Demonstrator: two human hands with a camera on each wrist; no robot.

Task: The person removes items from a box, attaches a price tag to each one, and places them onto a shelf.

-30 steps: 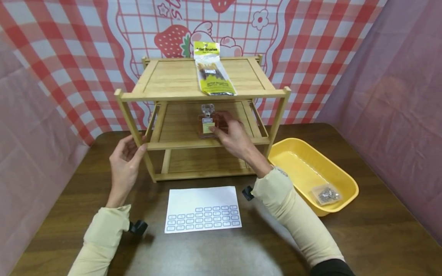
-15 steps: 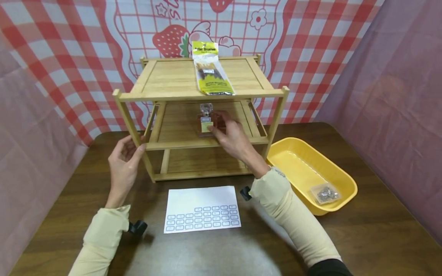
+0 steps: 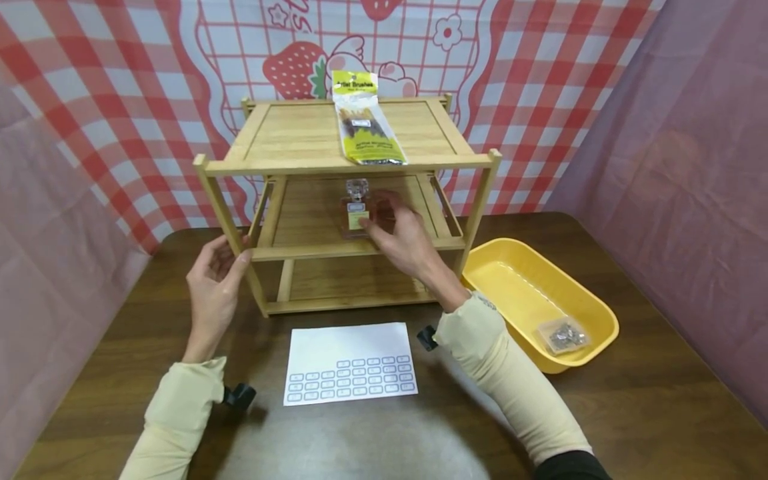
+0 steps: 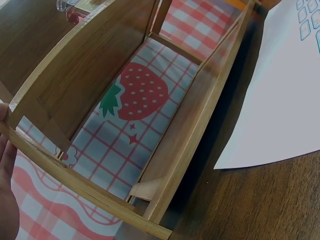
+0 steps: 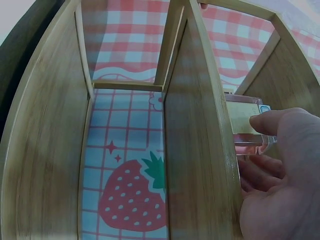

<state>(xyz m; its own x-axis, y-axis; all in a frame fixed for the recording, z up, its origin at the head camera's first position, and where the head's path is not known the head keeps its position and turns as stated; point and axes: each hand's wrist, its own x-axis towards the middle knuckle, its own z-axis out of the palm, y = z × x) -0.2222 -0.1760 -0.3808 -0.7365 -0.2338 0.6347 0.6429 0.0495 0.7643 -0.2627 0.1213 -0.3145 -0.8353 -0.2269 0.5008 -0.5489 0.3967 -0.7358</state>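
Perfume bottle [image 3: 354, 217], upright on the middle shelf [image 3: 312, 208] and pinched in my right hand [image 3: 408, 243], should handle stiff, slick and breakable, best held by its flat body, while my left hand [image 3: 211, 287] grips the left post [image 3: 222, 207].

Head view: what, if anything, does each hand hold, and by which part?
The right hand holds the bottle by the side of its body, thumb on the yellowish label. The left hand holds the wooden rack by its left front post.
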